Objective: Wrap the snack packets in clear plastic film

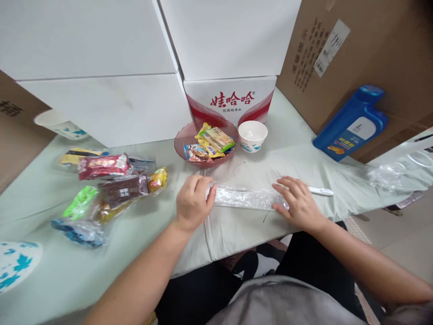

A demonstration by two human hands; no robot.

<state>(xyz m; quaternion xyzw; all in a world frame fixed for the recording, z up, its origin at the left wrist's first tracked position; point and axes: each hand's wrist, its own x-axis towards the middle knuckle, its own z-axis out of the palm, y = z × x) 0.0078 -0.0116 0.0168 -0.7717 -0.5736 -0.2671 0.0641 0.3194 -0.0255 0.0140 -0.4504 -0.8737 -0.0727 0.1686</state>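
Note:
A long, flat strip of folded clear plastic (pixel 241 197) lies crosswise on the cloth near the table's front edge. My left hand (pixel 193 202) is closed round its left end, thumb along the near side. At the other end, my right hand (pixel 299 204) rests with fingers apart, the fingertips touching the plastic. Beyond my right hand a slim white handle (pixel 321 191) sticks out; the rest of it is hidden. Behind the strip stands a pink ribbed bowl (pixel 179 143) with wrapped snacks (pixel 214 141) in it. A white paper cup (pixel 252 137) is beside the bowl.
Bagged snacks (pixel 122 187) lie at left, near a patterned paper cup (pixel 18 264). White boxes (pixel 230 100) stand behind. At right, a blue bottle (pixel 353 124) is by a brown carton (pixel 382 54), with crumpled clear plastic (pixel 389 175) near it.

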